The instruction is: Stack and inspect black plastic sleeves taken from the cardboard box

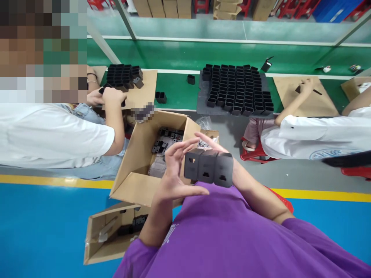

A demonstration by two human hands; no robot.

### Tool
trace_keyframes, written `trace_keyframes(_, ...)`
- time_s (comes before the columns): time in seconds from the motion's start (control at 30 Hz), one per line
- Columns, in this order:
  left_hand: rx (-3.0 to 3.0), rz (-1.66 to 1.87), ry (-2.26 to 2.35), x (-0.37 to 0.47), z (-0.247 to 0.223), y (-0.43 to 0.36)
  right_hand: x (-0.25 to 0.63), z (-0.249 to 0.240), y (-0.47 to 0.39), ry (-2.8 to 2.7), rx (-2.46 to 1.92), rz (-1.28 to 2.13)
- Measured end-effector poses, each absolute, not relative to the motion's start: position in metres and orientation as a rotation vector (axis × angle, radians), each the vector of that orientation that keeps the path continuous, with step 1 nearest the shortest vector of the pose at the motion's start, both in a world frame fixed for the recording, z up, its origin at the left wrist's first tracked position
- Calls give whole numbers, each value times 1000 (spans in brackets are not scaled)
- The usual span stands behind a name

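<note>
Three black plastic cases (208, 168) stand side by side in front of my purple shirt, with small cutouts in their faces. My right hand (216, 143) holds the row from its far right side, fingers stretched along the top; the palm is hidden behind the cases. On the other side, my left hand (176, 170) is open in a C shape, fingers above and thumb below the left end of the row. Beneath it is an open cardboard box (127, 154) with black parts (164, 146) and clear plastic inside.
Many black cases (237, 88) stand in rows on a dark tray (204, 102) upon the green bench (178, 92). A co-worker sits left, handling a dark piece; another (321, 135) works right over cardboard (290, 96). A smaller carton (95, 247) stands low at left.
</note>
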State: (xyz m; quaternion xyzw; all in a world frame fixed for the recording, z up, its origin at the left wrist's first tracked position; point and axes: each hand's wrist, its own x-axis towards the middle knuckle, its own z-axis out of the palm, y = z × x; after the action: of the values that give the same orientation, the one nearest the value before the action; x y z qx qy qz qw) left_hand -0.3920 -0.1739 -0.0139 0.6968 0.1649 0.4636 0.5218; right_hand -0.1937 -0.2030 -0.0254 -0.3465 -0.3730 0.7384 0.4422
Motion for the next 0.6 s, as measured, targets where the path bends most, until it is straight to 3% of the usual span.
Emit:
trace_keyframes(0.27, 1292, 1022, 613, -390, -35, -182, -184, 22, -212, -1633, -1250, 1007)
trace_keyframes(0.47, 926, 1161, 557, -359, -40, -190, -204, 28, -213, -1889, -1376, 738)
trace_keyframes(0.6, 696, 1063, 524, -362, -43, -192, -195, 37, -225, -1907, -1245, 567)
